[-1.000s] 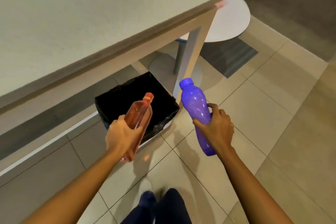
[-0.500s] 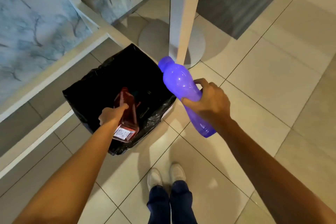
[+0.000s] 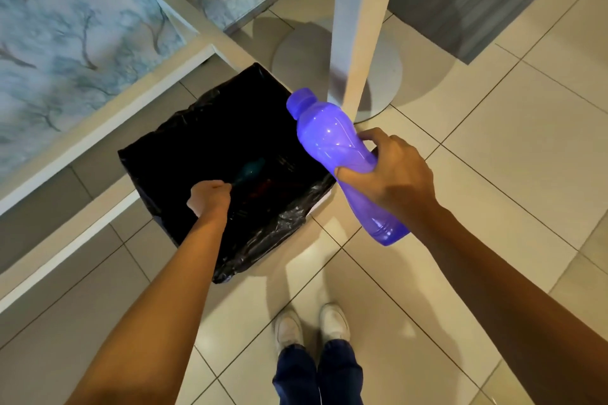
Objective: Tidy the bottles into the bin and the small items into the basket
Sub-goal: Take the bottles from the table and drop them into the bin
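A person's left hand (image 3: pixel 210 197) reaches curled into the black-lined bin (image 3: pixel 184 154), its grasp unclear, while right-hand fingers (image 3: pixel 348 173) clasp a purple bottle (image 3: pixel 332 145) not yet binned.

The bin (image 3: pixel 263 240) sat on the floor (image 3: pixel 493 148) — left of a table leg (image 3: pixel 362 26). A bottle (image 3: pixel 339 154) hung over its right rim, a hand (image 3: pixel 210 197) inside.

Purple bottle (image 3: pixel 339 154) in right hand (image 3: pixel 391 171) beside black-lined bin (image 3: pixel 263 233), left hand (image 3: pixel 210 197) inside.
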Motion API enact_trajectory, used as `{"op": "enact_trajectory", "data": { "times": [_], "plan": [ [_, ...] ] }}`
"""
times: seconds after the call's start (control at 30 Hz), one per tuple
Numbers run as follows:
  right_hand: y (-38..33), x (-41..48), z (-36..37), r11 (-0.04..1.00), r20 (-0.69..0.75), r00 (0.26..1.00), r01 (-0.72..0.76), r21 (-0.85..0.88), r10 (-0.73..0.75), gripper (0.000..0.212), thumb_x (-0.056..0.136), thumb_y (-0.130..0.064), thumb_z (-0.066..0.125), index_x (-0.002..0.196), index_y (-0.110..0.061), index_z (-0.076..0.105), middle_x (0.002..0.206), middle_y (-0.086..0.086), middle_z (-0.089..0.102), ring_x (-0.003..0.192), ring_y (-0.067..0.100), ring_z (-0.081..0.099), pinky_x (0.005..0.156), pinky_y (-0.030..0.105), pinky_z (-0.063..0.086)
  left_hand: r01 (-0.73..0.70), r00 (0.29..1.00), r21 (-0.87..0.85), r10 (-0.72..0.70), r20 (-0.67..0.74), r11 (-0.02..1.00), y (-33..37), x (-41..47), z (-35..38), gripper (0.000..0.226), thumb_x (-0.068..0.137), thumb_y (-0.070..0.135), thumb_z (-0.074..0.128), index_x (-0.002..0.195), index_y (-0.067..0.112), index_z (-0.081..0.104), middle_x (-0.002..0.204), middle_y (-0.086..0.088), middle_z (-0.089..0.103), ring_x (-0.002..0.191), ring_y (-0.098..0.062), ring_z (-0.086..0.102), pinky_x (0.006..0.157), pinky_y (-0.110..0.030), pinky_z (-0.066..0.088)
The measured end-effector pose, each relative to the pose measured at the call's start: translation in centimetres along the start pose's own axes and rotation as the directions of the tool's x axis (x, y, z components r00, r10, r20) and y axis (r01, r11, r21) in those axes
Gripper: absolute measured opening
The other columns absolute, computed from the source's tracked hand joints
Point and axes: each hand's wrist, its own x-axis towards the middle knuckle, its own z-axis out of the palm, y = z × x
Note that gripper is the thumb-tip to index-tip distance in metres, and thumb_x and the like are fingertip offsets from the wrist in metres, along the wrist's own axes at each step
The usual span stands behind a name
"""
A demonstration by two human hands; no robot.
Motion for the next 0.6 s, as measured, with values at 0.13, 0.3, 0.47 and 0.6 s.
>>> {"op": "enact_trajectory", "data": {
  "times": [0.13, 0.3, 0.47, 0.6],
  "plan": [
    [0.3, 0.3, 0.4, 0.998, 0.009, 0.999, 0.036, 0.057, -0.037, 0.063, 0.070, -0.052, 0.072, 0.123, -0.025, 0.053, 0.107, -0.001, 0.060, 0.090, 0.022, 0.060, 0.076, 0.037, 0.055, -0.280, 0.959, 0.093, 0.283, -0.026, 0.955, -1.5, -3.3, -2.2, 0.017, 0.091, 0.016, 0.059, 0.101, 0.006, 0.070, 0.100, -0.009, 0.070, 0.084, -0.014, 0.061, 0.074, -0.007, 0.042],
    [-0.7, 1.7, 1.3, 0.997, 0.016, 0.997, 0.072, 0.020, -0.073, 0.062, 0.069, -0.052, 0.072, 0.123, -0.025, 0.054, 0.107, 0.001, 0.062, 0.086, 0.022, 0.056, 0.070, 0.030, 0.045, -0.435, 0.900, 0.159, 0.431, 0.061, 0.886, -4.5, -6.6, -4.1, 0.010, 0.089, 0.013, 0.062, 0.087, 0.013, 0.072, 0.085, 0.003, 0.067, 0.071, -0.004, 0.055, 0.061, -0.004, 0.035],
    [-4.4, 2.8, 4.8, 0.969, 0.108, 0.970, 0.228, -0.093, -0.218, 0.066, 0.070, -0.053, 0.071, 0.128, -0.024, 0.054, 0.108, 0.010, 0.066, 0.097, 0.035, 0.061, 0.086, 0.041, 0.052, -0.552, 0.832, 0.242, 0.508, 0.222, 0.798, -7.5, -9.1, -4.5, 0.008, 0.085, 0.010, 0.068, 0.088, 0.010, 0.075, 0.090, -0.002, 0.070, 0.075, -0.005, 0.057, 0.070, -0.010, 0.041],
    [-7.4, 3.8, 9.5, 0.897, 0.218, 0.907, 0.400, -0.185, -0.360, 0.067, 0.075, -0.052, 0.071, 0.133, -0.025, 0.050, 0.117, 0.008, 0.064, 0.107, 0.034, 0.057, 0.090, 0.036, 0.044, -0.555, 0.832, 0.277, 0.511, 0.218, 0.785, -8.3, -9.5, -3.9, 0.011, 0.085, 0.012, 0.068, 0.093, 0.009, 0.074, 0.097, -0.006, 0.069, 0.081, -0.015, 0.064, 0.072, -0.023, 0.050]
  ]
}}
